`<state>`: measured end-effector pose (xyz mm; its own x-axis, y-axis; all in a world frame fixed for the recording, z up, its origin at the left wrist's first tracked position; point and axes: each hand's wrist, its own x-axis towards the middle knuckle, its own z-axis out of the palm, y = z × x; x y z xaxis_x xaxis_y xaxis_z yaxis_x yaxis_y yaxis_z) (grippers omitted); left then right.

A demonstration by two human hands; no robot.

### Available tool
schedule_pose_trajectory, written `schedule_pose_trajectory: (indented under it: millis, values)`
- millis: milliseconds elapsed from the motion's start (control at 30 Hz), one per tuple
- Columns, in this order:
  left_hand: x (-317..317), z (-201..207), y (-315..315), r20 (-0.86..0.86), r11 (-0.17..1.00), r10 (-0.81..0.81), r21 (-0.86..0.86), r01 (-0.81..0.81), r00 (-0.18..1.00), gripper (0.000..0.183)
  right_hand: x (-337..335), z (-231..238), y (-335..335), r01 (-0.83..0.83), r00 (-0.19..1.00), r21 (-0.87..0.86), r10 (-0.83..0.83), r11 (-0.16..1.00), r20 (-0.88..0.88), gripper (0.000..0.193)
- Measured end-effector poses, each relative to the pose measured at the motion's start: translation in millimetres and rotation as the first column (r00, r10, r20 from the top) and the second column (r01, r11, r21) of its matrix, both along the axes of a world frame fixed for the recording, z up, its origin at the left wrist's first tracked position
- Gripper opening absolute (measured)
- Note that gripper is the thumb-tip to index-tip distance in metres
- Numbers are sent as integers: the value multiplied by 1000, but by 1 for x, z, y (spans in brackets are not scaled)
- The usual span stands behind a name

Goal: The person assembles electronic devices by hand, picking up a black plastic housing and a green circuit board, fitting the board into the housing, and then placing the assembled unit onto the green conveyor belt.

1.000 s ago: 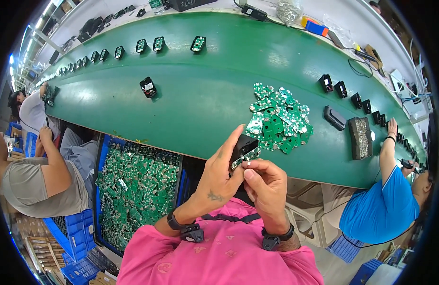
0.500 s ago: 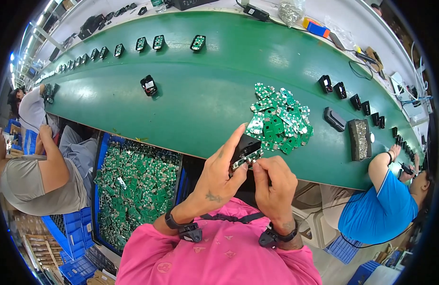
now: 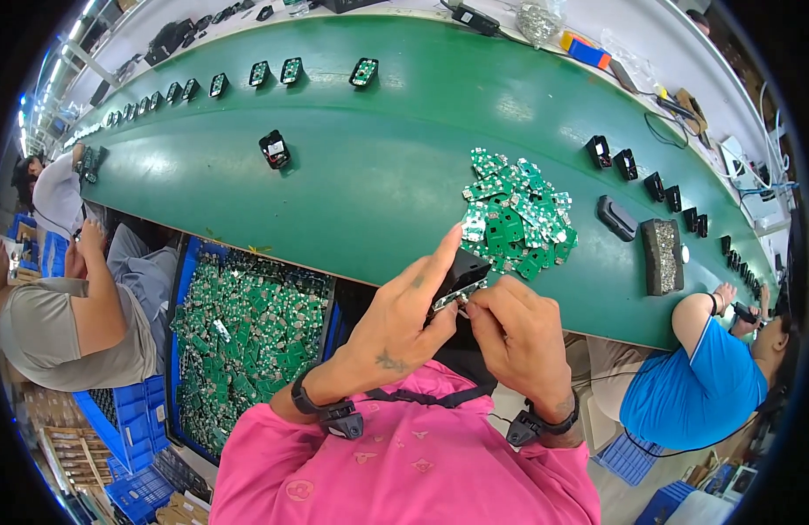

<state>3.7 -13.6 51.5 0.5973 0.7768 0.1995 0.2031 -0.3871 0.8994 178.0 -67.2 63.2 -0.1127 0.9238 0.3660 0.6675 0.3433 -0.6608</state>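
Housing (image 3: 465,269), black, is held in the half-curled left hand (image 3: 403,311); a circuit board (image 3: 446,300) shows at its near side. The right hand (image 3: 520,328) is pinched together at the board's edge; from here I cannot tell whether it grips anything. Beyond, on the surface (image 3: 361,184), lies a heap of green boards (image 3: 518,219); farther off, a row of black cases (image 3: 363,73) runs leftward.

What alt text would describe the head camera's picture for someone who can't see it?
A person's left hand holds a black case with a circuit board, the right hand at the board's edge. Beyond, a heap of green circuit boards lies on a green table; co-workers sit on both sides.
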Motion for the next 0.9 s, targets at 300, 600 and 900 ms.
schedule_pose_trajectory:
  millis: [300,600,900]
  values:
    - [10,-2,-4,-149,988,111,127,-92,983,76,-5,-12,1,58,998,59,-58,997,4,6]
    - [16,-35,1,36,981,134,-144,-128,990,67,-5,-44,3,181,978,10,-179,983,-108,9]
    - [4,-52,-3,200,875,-88,-453,171,976,57,2,-57,-13,258,927,-285,-320,923,-197,13]
